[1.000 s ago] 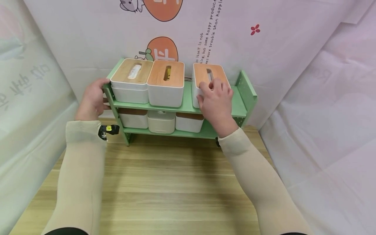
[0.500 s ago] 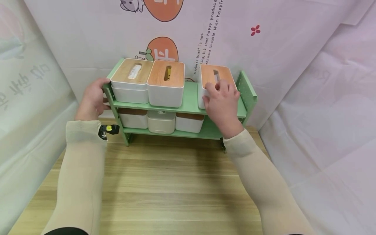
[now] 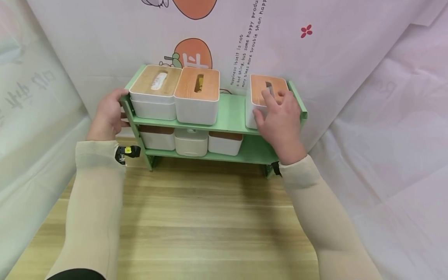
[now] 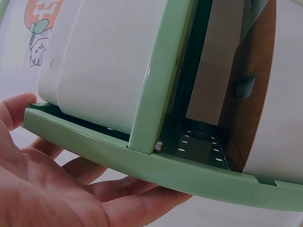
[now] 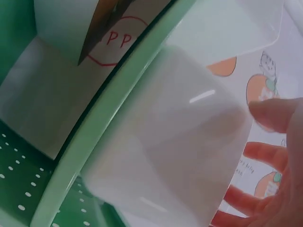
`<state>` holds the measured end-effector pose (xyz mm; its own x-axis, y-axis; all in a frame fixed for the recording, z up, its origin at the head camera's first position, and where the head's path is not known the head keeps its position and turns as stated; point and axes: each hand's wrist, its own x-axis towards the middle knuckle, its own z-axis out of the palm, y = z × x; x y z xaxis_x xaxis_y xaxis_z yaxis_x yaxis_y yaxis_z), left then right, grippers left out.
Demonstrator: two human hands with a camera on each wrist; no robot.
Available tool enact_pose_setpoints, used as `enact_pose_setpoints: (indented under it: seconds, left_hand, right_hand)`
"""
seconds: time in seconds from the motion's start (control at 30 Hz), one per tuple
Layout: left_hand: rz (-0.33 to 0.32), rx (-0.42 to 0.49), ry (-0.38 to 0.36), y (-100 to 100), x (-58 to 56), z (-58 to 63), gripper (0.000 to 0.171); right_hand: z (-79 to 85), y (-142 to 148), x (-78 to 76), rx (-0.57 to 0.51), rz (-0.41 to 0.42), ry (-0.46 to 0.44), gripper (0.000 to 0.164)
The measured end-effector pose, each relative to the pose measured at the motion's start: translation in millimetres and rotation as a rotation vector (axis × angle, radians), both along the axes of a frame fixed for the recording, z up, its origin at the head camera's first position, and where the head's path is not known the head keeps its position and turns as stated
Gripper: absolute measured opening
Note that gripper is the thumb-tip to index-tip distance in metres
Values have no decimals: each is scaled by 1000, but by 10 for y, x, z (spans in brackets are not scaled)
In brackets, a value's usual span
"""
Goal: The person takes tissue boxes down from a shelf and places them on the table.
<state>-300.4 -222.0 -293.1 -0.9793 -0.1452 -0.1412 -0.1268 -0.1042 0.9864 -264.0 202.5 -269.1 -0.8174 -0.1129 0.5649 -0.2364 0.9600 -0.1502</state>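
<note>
Backdrop: white printed cloth (image 3: 105, 35) with orange fruit drawings and a line of text hangs behind and at both sides.
Counter: light wood-grain counter (image 3: 196, 225) carries the rack at its far edge.
Rack: green two-tier metal shelf rack (image 3: 231, 116) with perforated side panels stands upright against the cloth.
Right box: white rectangular tissue box with an orange wooden slotted lid (image 3: 260, 91) sits on the upper shelf at its right end, just beside the right side panel and well apart from the two boxes on the left.
Upper left boxes: a white box with a pale wooden lid (image 3: 154, 91) and a white box with an orange wooden lid (image 3: 197, 95) stand touching side by side on the upper shelf.
Lower boxes: three white boxes (image 3: 190, 142) stand in a row on the lower shelf.
Right hand: right hand (image 3: 280, 118) lies over the front of the right box, fingers curled over the lid and thumb on its white front wall, gripping it.
Left hand: left hand (image 3: 108, 114) grips the rack's left end panel, fingers wrapped behind it and thumb at the front.
Sleeves: beige sleeves (image 3: 94, 202) cover both forearms.
</note>
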Motion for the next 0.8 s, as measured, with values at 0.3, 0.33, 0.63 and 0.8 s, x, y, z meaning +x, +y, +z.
enact_pose_setpoints:
  seconds: [0.3,0.33,0.63,0.8]
  left_hand:
    - [-6,8,4,-9,13,0,37]
    - [-6,9,4,-13,18,0,36]
    - [-4,-8,1,-12,36,16,40]
    - [-1,-17,7,9,45,12,39]
  right_hand:
    - [-42,41,-48,78,-7,-117,50]
    - [-42,37,-47,92,-13,-125,49]
    - [-5,32,22,117,-14,-153,46]
    - [63,71,120,100,4,-170,49]
